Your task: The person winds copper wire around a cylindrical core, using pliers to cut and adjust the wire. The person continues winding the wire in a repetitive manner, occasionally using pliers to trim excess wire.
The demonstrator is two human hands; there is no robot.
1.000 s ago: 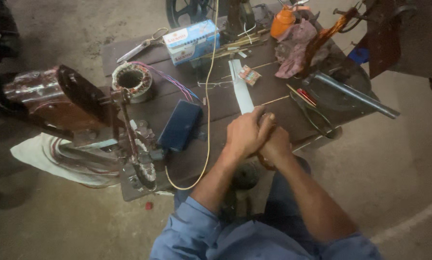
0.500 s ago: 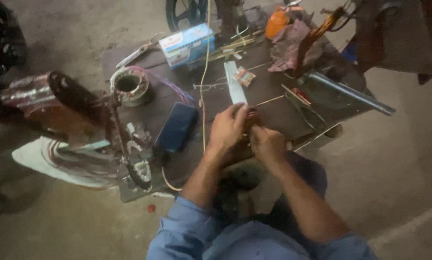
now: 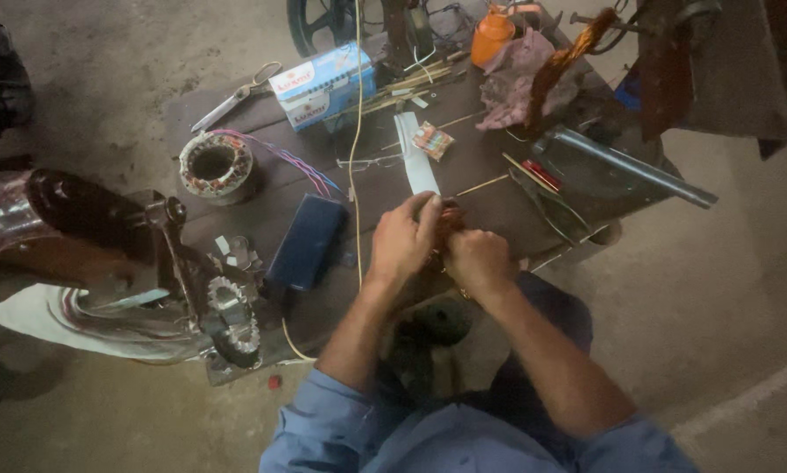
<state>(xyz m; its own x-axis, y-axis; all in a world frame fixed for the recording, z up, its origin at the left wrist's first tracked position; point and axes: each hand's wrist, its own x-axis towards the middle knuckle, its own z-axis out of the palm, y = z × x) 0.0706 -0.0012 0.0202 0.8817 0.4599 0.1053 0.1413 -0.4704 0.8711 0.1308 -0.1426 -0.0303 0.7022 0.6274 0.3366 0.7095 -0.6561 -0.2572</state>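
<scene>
Both hands meet over the near edge of the dark surface (image 3: 499, 197) in the head view, the left hand (image 3: 404, 241) and right hand (image 3: 477, 258) curled shut around a small reddish coil (image 3: 450, 219) pinched between their fingertips, just below a white strip (image 3: 415, 162). Doing this well likely means keeping the coil low over the surface, gripping lightly so the fine wire is not kinked, and working clear of the cord (image 3: 356, 131). Forearms angle inward, wrists bent down, left fingers draped over the coil.
</scene>
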